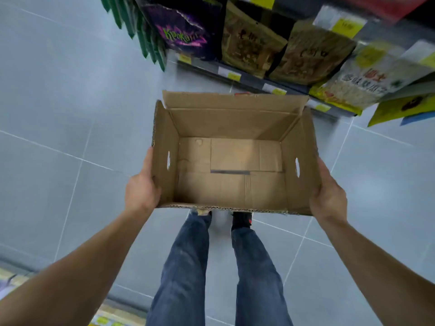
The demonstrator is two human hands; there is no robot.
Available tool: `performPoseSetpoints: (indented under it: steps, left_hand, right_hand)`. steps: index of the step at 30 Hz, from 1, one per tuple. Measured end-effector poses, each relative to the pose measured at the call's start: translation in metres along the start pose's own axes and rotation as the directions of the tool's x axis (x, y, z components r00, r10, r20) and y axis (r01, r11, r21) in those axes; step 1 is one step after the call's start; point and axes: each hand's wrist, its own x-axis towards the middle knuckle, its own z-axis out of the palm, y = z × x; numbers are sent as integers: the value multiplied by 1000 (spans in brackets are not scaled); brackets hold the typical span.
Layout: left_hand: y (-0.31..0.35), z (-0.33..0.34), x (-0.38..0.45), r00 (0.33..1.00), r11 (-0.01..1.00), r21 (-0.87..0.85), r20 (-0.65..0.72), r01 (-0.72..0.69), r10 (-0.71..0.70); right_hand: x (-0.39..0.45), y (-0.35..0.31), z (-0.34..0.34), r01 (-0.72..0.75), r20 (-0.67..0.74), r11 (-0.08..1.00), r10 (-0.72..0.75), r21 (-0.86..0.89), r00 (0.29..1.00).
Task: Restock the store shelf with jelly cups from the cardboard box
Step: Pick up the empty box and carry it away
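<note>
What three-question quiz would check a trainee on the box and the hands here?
1. True or false: the cardboard box still holds jelly cups.
2. Which hand is on which side wall?
3. Is the box resting on the floor? A yes, B no.

Key:
1. False; only its bare bottom shows.
2. The left hand holds the left wall, the right hand the right wall.
3. B; it is held up above the shoes.

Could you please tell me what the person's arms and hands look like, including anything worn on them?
Both forearms are bare up to the picture's edge, with no sleeves showing. The left hand and right hand wear no gloves, and no watch, ring or wristband is visible.
</note>
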Motion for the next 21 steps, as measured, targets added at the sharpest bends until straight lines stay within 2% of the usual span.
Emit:
performPoseSetpoints:
  steps: [3, 6, 11, 14, 16, 21]
  left_hand:
    - [-34, -44, -72, 997, 993, -104, -41, 56, -60]
    - [-64, -88, -138, 984, 982, -168, -142, 87, -111]
    - [-114, -141, -223, 915, 913, -338, -246, 230, -321]
    - [-154, -168, -262, 845, 837, -454, -273, 307, -459]
    - [-179, -183, -289, 788, 771, -532, -278, 350, -550]
    - [-243, -214, -338, 628, 565, -752, -266, 340, -731]
  right_hand:
    - [-47, -36, -43, 35, 31, 999, -36, 38, 999]
    - [-86, -79, -76, 142, 49, 989, -144, 33, 988]
    - [-128, -172, -96, 280, 85, 960, -278, -16, 957]
    - [-156, -244, -98, 431, 117, 902, -428, -2, 896]
    - [-174, -296, -92, 545, 139, 839, -537, -20, 832]
    - [-225, -431, -53, 733, 265, 674, -694, -89, 670]
